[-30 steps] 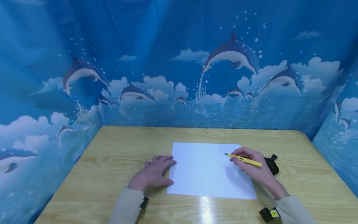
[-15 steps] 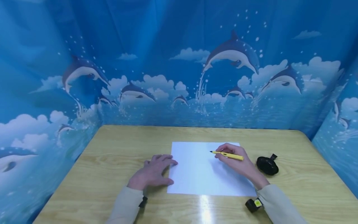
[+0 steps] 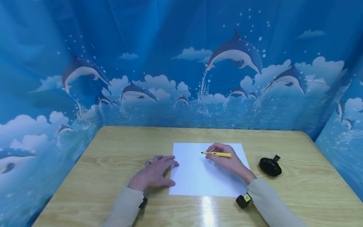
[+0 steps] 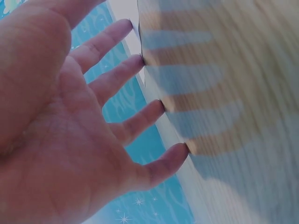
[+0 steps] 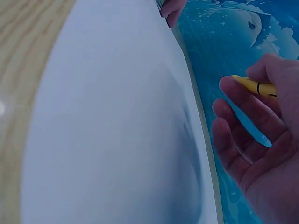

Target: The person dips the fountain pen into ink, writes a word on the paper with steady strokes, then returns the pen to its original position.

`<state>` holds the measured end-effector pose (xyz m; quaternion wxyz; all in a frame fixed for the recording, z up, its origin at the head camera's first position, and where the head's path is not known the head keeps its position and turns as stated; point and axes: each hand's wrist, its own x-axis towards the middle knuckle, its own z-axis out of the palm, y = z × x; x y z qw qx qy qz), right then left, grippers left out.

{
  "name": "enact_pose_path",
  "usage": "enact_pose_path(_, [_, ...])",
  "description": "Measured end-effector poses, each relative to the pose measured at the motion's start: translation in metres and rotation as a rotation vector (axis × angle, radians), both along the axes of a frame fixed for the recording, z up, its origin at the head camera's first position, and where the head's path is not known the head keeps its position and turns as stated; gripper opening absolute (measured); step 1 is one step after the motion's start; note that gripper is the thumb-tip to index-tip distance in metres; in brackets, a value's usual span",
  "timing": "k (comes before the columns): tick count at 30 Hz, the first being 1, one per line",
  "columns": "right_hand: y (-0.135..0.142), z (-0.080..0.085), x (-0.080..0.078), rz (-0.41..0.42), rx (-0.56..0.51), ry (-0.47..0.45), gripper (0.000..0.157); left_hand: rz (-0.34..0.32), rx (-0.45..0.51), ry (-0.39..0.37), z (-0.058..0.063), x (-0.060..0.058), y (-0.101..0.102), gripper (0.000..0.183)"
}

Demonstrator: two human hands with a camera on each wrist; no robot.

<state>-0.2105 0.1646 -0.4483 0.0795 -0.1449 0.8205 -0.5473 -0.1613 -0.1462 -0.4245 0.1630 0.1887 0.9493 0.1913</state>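
A sheet of white paper (image 3: 193,179) lies on the wooden table. My right hand (image 3: 227,159) pinches a yellow pen (image 3: 222,154) between thumb and fingers, its dark tip pointing left over the upper middle of the sheet. In the right wrist view, the pen (image 5: 254,85) and hand (image 5: 266,130) hover above the paper (image 5: 112,112), with a shadow beneath. My left hand (image 3: 154,171) is spread at the paper's left edge, fingertips on the sheet and the table beside it. The left wrist view shows the fingers (image 4: 121,79) spread, their tips down on the surface.
A small black bowl-shaped object with a tab (image 3: 270,167) sits on the table to the right of the paper. Black wrist cameras (image 3: 243,200) hang under both sleeves. A blue dolphin-print curtain (image 3: 158,104) closes off the back and sides of the table (image 3: 127,138).
My right hand has moved left across the paper with the pen, uncovering the black object at the right. The left hand has stayed at the paper's left edge.
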Motion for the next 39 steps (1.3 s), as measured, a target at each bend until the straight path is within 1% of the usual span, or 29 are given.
enact_pose_path(6, [-0.010,-0.003,-0.004,0.019,-0.036,-0.014,0.015,-0.005,-0.005,0.000,0.001,-0.002,0.000,0.063])
enact_pose_path(10, [-0.017,-0.004,-0.007,0.026,-0.032,-0.024,0.016,-0.010,-0.012,0.008,0.000,-0.003,-0.001,0.064])
enact_pose_path(19, [-0.039,0.000,-0.014,0.054,-0.031,-0.046,0.015,0.008,-0.042,0.005,-0.001,-0.004,-0.001,0.064])
enact_pose_path(23, [-0.046,-0.002,-0.017,0.064,-0.016,-0.051,0.016,0.000,-0.027,0.009,0.001,-0.004,-0.001,0.064])
enact_pose_path(26, [-0.050,-0.003,-0.018,0.070,-0.007,-0.047,0.016,-0.007,-0.016,0.015,0.002,-0.004,-0.001,0.064])
enact_pose_path(30, [-0.054,-0.006,-0.021,0.089,-0.005,-0.030,0.016,-0.011,-0.025,0.013,0.003,-0.004,-0.001,0.064])
enact_pose_path(39, [-0.062,-0.012,-0.026,0.109,0.031,-0.008,0.013,-0.019,-0.029,0.002,0.001,-0.005,0.001,0.061])
